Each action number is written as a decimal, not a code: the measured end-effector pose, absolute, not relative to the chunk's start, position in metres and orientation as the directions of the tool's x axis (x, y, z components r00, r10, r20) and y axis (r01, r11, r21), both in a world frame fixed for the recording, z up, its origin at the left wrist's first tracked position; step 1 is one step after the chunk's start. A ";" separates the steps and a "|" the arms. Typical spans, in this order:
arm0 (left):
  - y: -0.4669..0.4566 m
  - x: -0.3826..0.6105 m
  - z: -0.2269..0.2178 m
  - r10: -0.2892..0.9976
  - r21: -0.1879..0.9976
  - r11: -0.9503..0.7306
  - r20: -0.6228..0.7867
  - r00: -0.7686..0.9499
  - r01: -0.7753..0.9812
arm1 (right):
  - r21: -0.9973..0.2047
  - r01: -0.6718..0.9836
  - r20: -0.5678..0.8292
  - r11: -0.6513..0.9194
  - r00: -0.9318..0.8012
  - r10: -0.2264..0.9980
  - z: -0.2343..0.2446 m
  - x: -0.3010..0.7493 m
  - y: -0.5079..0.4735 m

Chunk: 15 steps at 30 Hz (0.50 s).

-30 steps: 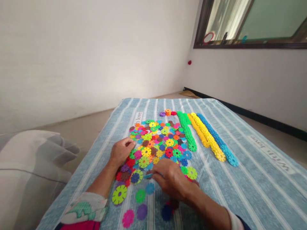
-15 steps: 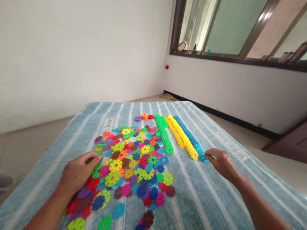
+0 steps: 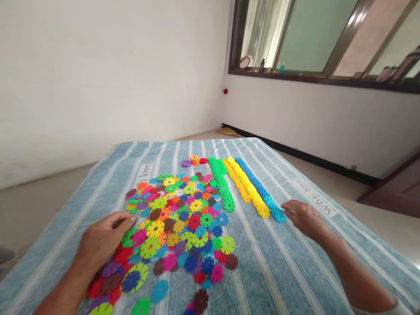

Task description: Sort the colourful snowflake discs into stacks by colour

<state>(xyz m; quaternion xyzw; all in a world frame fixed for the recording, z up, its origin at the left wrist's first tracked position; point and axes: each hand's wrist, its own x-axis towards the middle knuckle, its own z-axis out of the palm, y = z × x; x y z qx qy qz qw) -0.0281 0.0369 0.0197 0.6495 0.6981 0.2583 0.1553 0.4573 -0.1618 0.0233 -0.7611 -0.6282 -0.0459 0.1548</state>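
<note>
A heap of flat plastic snowflake discs (image 3: 177, 218) in many colours lies on a blue striped cloth (image 3: 295, 271). To its right run three sorted rows: a green row (image 3: 222, 187), a yellow row (image 3: 247, 188) and a blue row (image 3: 262, 192). My left hand (image 3: 101, 243) rests on the left edge of the heap, fingers loosely curled over discs. My right hand (image 3: 303, 218) lies flat on the cloth, its fingertips touching the near end of the blue row (image 3: 279, 215); nothing shows inside it.
A few purple, orange and red discs (image 3: 194, 161) sit at the far end of the rows. White walls stand behind, and a dark-framed window (image 3: 315, 39) at the upper right. Bare floor surrounds the cloth.
My right hand left the heap, went right to the near end of the blue row and flattened there. The view swung right. My left hand stayed at the heap.
</note>
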 end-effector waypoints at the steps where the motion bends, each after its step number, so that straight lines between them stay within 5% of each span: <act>1: 0.037 -0.029 0.018 0.987 0.563 0.016 0.126 -0.105 0.826 | -0.179 0.970 0.252 -0.165 0.208 0.945 0.022 0.459 -0.163; 7: 0.036 -0.030 0.015 0.988 0.581 -0.002 0.127 -0.088 0.814 | -0.191 0.952 0.197 -0.240 0.277 0.941 0.012 0.460 -0.174; 15: 0.024 -0.025 0.013 0.983 0.637 -0.094 0.179 -0.029 0.765 | -0.277 0.959 0.407 -0.061 0.175 0.897 -0.006 0.434 -0.180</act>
